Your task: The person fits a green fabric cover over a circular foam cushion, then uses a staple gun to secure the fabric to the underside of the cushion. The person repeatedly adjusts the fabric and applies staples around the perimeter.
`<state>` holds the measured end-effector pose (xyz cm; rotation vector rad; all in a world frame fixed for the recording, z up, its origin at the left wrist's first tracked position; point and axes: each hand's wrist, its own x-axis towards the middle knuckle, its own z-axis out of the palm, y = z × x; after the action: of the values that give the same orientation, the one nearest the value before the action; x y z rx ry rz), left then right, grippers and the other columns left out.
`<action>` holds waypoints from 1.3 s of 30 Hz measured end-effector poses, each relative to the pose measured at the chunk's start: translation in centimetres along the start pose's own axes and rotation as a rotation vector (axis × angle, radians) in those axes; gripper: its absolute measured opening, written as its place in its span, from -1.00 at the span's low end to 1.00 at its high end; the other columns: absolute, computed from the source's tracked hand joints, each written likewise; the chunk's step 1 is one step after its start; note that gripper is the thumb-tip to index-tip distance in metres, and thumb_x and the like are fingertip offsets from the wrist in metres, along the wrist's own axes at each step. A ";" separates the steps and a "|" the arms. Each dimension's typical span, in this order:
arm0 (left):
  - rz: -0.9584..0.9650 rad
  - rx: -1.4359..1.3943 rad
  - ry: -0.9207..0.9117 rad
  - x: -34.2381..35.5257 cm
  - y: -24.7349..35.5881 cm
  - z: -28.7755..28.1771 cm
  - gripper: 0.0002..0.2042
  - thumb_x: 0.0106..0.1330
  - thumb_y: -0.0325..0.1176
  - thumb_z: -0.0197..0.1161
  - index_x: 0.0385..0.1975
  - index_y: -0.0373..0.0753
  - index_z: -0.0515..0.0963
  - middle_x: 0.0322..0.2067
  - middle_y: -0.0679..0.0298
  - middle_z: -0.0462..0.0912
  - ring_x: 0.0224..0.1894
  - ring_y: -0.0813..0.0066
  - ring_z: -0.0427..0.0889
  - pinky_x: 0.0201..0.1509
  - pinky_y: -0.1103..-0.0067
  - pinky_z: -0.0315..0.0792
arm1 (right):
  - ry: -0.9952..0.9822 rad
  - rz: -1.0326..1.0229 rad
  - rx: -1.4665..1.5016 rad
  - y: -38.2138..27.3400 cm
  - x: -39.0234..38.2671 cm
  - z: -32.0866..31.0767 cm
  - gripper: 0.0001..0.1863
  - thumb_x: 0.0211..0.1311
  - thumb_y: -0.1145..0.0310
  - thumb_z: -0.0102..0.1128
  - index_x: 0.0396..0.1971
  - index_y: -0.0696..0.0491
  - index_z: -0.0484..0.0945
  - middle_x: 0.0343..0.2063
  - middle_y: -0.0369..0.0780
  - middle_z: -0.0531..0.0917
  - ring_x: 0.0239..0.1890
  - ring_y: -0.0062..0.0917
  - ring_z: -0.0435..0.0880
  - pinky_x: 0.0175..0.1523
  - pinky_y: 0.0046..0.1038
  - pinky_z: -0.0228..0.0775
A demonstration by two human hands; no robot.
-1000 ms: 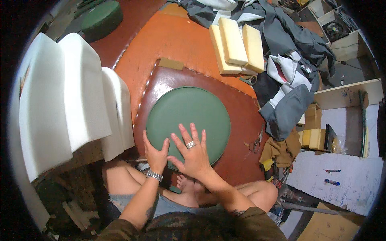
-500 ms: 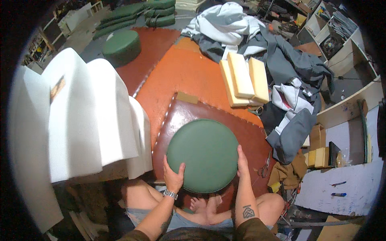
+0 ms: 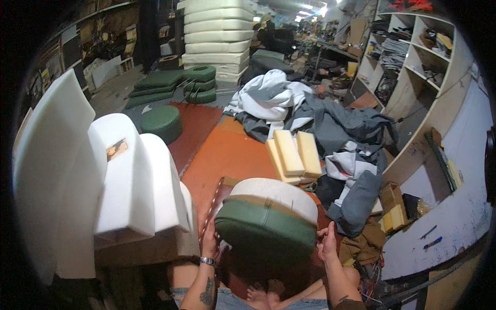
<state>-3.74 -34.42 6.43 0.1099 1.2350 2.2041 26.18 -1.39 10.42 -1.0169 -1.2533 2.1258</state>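
Workshop floor covered with orange sheeting (image 3: 219,152) and red-brown sheeting (image 3: 199,124). At far left, curved white foam pieces (image 3: 124,194) are stood on edge, one marked with a small brown patch (image 3: 117,149); beyond them a second green cushion (image 3: 164,125) is laid flat, with a tall white stack (image 3: 214,44) behind. Left hand (image 3: 208,240) set against the near cushion's left side, watch at the wrist. Round green cushion (image 3: 266,219) held tilted over the sheeting, in front of the crossed legs, seamed side wall turned up and a pale layer exposed on the far side. Right hand (image 3: 326,243) placed at its right side; the two hands are well apart, clamped on the cushion between them, fingertips partly hidden. For good handling, pressure is best kept equal from both palms, the pale layer kept square to the cover, and the seam inspected for puckers while tilted. Farther right: yellow foam blocks (image 3: 293,155), heaped grey and white cloth (image 3: 336,124), open shelving (image 3: 413,67). No brand or label can be made out; pen marks on the white panel (image 3: 449,240) are too faint to be read
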 end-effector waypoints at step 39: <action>0.343 1.446 -0.555 -5.9 2.2 15.2 -0.02 0.13 0.01 0.64 0.54 -0.22 0.29 0.56 -0.10 0.18 0.58 -0.28 0.15 0.63 0.14 0.17 | 0.168 -0.817 -1.338 -5.3 -9.2 4.6 -0.74 0.29 0.16 0.37 -0.28 0.06 0.76 0.28 0.00 0.60 0.31 0.11 0.53 0.38 0.01 0.37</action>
<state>5.35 -27.02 17.99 1.4299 2.2264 0.8992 28.38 -7.77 19.86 -0.7929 -2.4538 0.4255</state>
